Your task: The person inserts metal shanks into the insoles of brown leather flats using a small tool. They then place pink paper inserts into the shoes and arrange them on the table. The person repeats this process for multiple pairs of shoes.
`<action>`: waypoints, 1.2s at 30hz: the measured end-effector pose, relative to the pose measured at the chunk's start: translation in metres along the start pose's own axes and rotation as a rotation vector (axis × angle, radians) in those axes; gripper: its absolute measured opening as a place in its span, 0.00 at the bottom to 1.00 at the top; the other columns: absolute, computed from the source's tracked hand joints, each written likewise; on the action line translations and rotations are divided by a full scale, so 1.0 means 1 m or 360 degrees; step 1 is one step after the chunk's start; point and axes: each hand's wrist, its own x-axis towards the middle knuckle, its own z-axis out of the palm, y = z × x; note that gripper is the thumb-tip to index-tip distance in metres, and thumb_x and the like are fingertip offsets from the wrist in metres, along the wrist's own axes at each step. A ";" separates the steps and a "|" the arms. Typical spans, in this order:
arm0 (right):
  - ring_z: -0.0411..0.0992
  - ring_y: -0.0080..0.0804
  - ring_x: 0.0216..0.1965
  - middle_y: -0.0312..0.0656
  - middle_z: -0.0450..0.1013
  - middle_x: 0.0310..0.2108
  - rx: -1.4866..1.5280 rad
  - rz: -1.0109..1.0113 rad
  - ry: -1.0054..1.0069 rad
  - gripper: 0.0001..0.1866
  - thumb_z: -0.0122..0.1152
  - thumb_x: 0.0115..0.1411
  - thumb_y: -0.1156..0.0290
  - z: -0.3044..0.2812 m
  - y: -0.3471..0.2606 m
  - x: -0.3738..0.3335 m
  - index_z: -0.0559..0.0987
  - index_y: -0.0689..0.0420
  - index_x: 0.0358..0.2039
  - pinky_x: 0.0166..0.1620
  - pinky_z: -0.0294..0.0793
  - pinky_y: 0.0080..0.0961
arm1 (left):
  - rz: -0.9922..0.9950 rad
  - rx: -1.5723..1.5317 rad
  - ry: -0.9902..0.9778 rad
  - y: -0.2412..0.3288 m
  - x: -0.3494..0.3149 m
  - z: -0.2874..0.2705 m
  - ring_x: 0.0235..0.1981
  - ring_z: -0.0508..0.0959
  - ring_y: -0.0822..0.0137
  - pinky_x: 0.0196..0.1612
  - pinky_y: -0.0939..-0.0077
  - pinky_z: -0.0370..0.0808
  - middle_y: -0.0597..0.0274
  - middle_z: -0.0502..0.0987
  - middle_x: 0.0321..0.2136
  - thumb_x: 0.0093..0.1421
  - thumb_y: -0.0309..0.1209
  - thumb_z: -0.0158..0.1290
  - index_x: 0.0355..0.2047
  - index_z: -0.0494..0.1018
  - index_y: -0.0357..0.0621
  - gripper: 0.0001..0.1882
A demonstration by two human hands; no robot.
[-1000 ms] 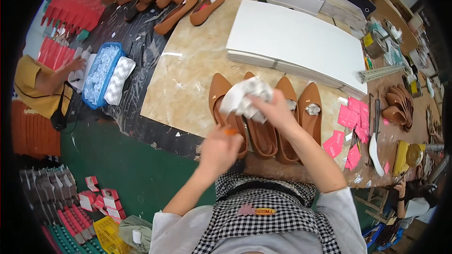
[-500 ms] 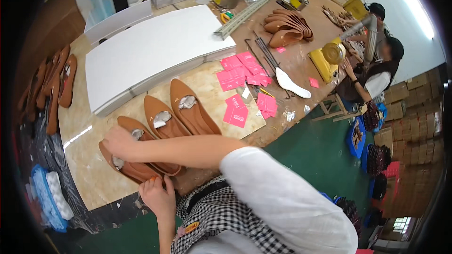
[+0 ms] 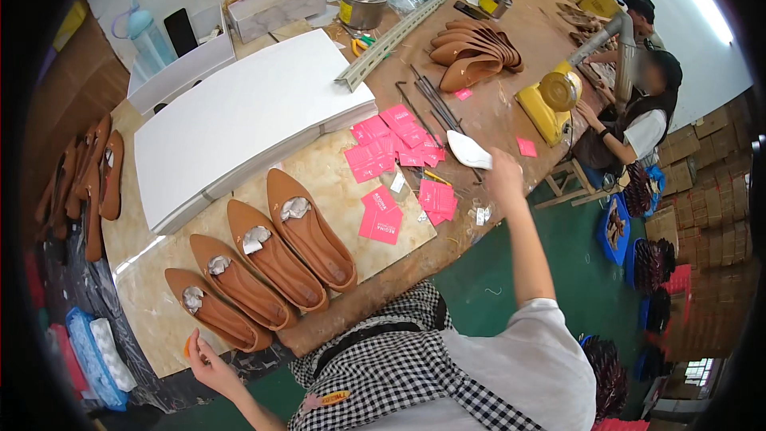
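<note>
My right hand (image 3: 504, 179) is closed over the narrow end of a white sole-shaped piece (image 3: 469, 150), partly covering it. My left hand (image 3: 206, 363) is near the table's front left edge, fingers loosely bent and apart, with a small orange piece at a fingertip. Whether that piece is worn or held is unclear. Just beyond it lie several brown pointed flat shoes in a row, the nearest shoe (image 3: 219, 311) at the left and the farthest shoe (image 3: 311, 231) at the right. Crumpled paper fills each toe. Pink cards (image 3: 383, 219) are scattered between the shoes and my right hand.
A tall stack of white sheets (image 3: 247, 124) stands behind the shoes. Metal rods (image 3: 435, 100), nested brown uppers (image 3: 475, 52) and a yellow machine (image 3: 546, 108) are farther right. More brown shoes (image 3: 112, 175) hang at the left. Two people work at the far right.
My right hand has left the leftmost shoes and swung right onto the white sole-shaped piece. My left hand has drawn away from the nearest shoe's heel, toward the left. The view has shifted slightly.
</note>
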 end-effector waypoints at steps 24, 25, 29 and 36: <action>0.69 0.22 0.29 0.42 0.76 0.30 0.2104 -0.1107 -0.1548 0.15 0.58 0.66 0.73 -0.053 -0.286 -0.158 0.77 0.62 0.52 0.36 0.71 0.24 | -0.0002 -0.1753 -0.1035 0.165 -0.008 0.059 0.42 0.79 0.75 0.46 0.77 0.77 0.64 0.81 0.42 0.63 0.25 0.59 0.48 0.75 0.36 0.13; 0.69 0.22 0.28 0.42 0.76 0.29 0.2114 -0.1136 -0.1553 0.15 0.58 0.66 0.73 -0.053 -0.291 -0.159 0.77 0.61 0.52 0.36 0.71 0.24 | -0.0002 -0.1751 -0.1015 0.159 -0.007 0.055 0.42 0.79 0.75 0.46 0.77 0.77 0.64 0.81 0.41 0.63 0.25 0.59 0.48 0.75 0.36 0.13; 0.76 0.27 0.45 0.44 0.77 0.47 0.2224 -0.1038 -0.1493 0.21 0.57 0.65 0.76 -0.074 -0.303 -0.158 0.71 0.63 0.58 0.48 0.76 0.25 | -0.0074 -0.1753 -0.0610 0.139 0.007 0.026 0.43 0.79 0.73 0.47 0.75 0.77 0.63 0.81 0.43 0.61 0.24 0.60 0.50 0.75 0.37 0.17; 0.76 0.28 0.41 0.42 0.77 0.43 0.2142 -0.0269 -0.0504 0.18 0.51 0.70 0.70 -0.032 -0.165 -0.076 0.74 0.64 0.58 0.45 0.77 0.26 | -0.0165 -0.1262 0.0506 -0.074 0.205 -0.104 0.45 0.80 0.64 0.48 0.70 0.78 0.54 0.78 0.48 0.59 0.29 0.62 0.55 0.69 0.34 0.25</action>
